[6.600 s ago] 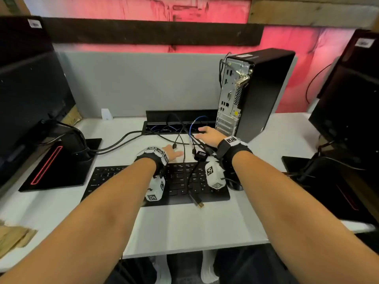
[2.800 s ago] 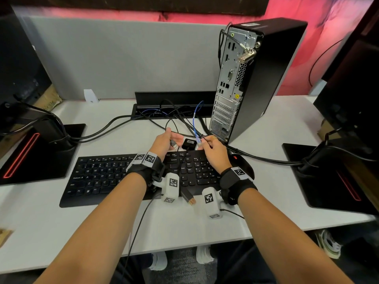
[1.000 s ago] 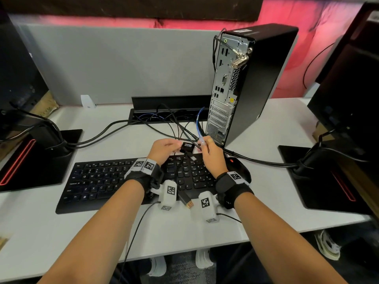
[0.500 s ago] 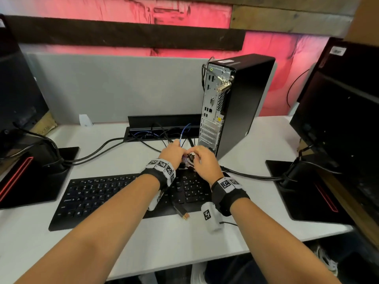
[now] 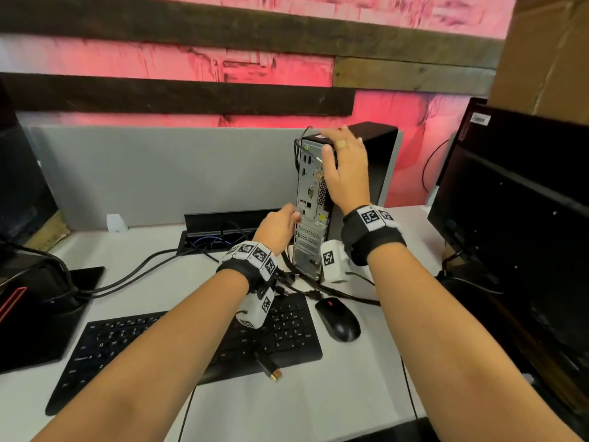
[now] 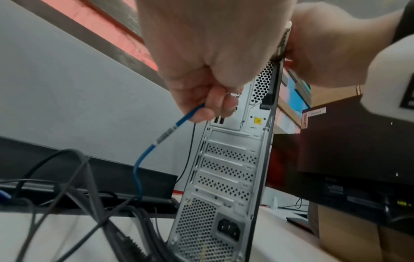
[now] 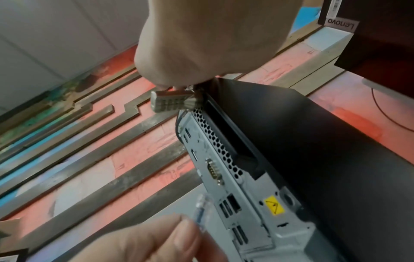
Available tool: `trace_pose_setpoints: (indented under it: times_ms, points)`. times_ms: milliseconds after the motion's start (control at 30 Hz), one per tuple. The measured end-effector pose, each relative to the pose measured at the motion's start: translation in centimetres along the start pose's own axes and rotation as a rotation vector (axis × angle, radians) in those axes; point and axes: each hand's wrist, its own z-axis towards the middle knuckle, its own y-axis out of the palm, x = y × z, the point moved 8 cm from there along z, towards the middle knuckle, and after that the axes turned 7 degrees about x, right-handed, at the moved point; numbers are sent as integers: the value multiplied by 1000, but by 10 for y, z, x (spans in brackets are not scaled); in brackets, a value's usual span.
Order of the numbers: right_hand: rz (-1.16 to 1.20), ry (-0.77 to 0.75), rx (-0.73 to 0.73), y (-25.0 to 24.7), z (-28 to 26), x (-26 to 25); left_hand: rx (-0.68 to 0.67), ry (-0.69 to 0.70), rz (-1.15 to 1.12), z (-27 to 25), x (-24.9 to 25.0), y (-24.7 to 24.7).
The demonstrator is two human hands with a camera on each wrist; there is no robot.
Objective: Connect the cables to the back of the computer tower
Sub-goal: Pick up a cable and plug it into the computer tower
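The black computer tower point(image 5: 382, 154) stands upright at the back of the desk, its grey port panel point(image 5: 307, 186) facing me. My left hand point(image 5: 291, 215) pinches the blue network cable point(image 6: 156, 141) just behind its clear plug point(image 7: 201, 207). The plug hovers close to the ports in the middle of the panel point(image 7: 228, 203) and sits in none of them. My right hand point(image 5: 334, 145) is raised to the tower's top rear corner, fingers straight over the top edge, beside a metal cable lock point(image 7: 172, 102). The power socket point(image 6: 228, 228) at the panel's foot is empty.
A black keyboard point(image 5: 191, 339) and mouse point(image 5: 338, 319) lie in front of the tower. A loose gold-tipped connector point(image 5: 269, 368) rests on the keyboard's front edge. Black cables point(image 5: 143, 269) run from the cable tray point(image 5: 223, 218). Monitors stand left point(image 5: 19, 186) and right point(image 5: 516, 234).
Both hands have left the cable bundle behind the keyboard. The left has lifted the blue cable up to the port panel; the right has risen to the tower's top.
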Motion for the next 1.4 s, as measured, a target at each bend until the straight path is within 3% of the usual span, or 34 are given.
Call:
trace_pose_setpoints:
  times_ms: [233, 467, 1400]
  points:
    - [88, -64, 133, 2, 0, 3, -59, -126, -71, 17, 0, 10]
    - [125, -64, 218, 2, -2, 4, -88, -154, -35, 20, -4, 13]
    - [105, -64, 260, 3, -3, 3, -46, -37, 435, 27, 18, -4]
